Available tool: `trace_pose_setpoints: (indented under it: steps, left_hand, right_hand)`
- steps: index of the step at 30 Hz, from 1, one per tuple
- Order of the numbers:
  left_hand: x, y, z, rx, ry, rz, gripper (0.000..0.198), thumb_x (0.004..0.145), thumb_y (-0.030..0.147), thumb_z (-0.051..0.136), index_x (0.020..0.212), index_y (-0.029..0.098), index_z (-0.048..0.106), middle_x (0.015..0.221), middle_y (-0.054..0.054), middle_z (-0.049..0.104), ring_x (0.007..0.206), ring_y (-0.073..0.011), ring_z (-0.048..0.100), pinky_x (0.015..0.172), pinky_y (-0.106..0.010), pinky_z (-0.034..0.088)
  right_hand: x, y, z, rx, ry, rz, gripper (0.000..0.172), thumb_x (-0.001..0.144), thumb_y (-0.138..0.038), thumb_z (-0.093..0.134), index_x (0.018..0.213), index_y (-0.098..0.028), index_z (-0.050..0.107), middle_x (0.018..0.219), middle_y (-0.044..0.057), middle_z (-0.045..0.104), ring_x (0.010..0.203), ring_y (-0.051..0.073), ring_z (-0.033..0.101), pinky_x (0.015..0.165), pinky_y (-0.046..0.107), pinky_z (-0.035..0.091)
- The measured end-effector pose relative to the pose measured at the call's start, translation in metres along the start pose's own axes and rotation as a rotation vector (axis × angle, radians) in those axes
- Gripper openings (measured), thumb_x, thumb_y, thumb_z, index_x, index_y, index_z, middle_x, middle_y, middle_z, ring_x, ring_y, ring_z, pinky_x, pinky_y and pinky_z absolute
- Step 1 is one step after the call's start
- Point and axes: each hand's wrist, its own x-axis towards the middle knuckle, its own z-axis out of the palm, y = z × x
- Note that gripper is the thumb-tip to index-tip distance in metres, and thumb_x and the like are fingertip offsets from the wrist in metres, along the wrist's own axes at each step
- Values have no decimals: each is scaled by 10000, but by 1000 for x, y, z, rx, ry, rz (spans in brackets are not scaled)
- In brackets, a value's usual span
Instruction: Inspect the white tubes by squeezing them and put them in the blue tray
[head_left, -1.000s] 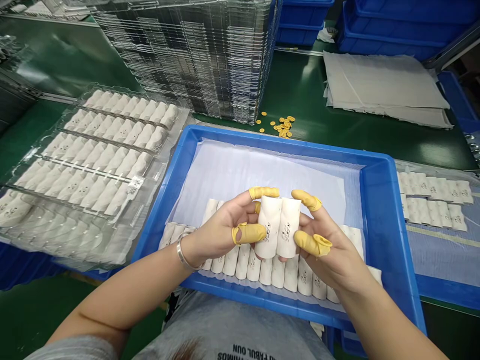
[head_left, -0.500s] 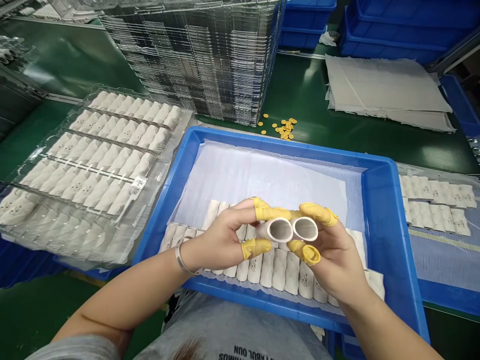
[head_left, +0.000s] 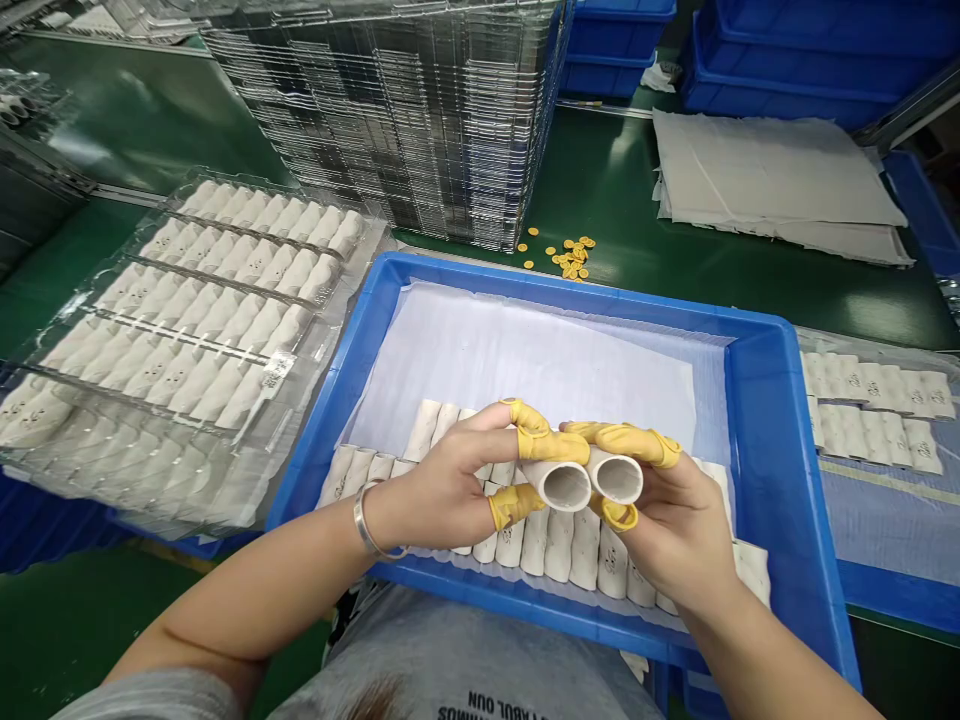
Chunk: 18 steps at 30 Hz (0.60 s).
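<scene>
Two short white hollow tubes are held side by side above the blue tray (head_left: 585, 297), their open ends facing me. My left hand (head_left: 457, 470) pinches the left white tube (head_left: 564, 487) between thumb and fingers. The right white tube (head_left: 618, 478) is gripped by my right hand (head_left: 667, 500). Yellow finger cots cover several fingertips on both hands. Beneath them, rows of similar white tubes (head_left: 559, 545) lie in the tray on a white liner sheet (head_left: 517, 340); some bear small dark markings. My hands hide part of these rows.
Clear plastic trays filled with white wavy pieces (head_left: 202, 290) stand at the left. Behind the tray rise a tall stack of clear trays (head_left: 420, 130) and loose yellow discs (head_left: 576, 255). White sheets (head_left: 772, 180) lie back right, with more tubes (head_left: 877, 420) at the right.
Both tubes have tilted so their open ends sit slightly lower and show more of their upper sides. My fingers have shifted farther over the tops of the tubes.
</scene>
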Motion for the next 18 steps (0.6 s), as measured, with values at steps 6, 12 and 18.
trace_pose_setpoints:
  steps: [6, 12, 18]
  left_hand:
    - [1, 1, 0, 12, -11, 28, 500, 970, 241, 720, 1448, 381, 673, 1081, -87, 712, 985, -217, 660, 856, -362, 599]
    - [1, 1, -1, 43, -4, 35, 437, 973, 283, 724, 1404, 358, 710, 1061, -91, 709, 982, -220, 669, 868, -377, 609]
    - [1, 1, 1, 43, -17, 25, 380, 972, 305, 736, 1352, 316, 743, 1045, -95, 687, 961, -211, 662, 851, -368, 603]
  right_hand:
    - [1, -1, 1, -5, 4, -28, 308, 951, -281, 859, 1235, -383, 796, 1228, 27, 819, 1159, 282, 767, 1055, 499, 635]
    - [0, 0, 1, -18, 8, -53, 293, 950, -302, 862, 1228, -371, 799, 1221, 35, 822, 1176, 289, 763, 1051, 487, 635]
    - [1, 1, 3, -69, -1, -69, 296, 932, -375, 876, 1218, -376, 799, 1192, 55, 807, 1182, 314, 744, 1054, 526, 619]
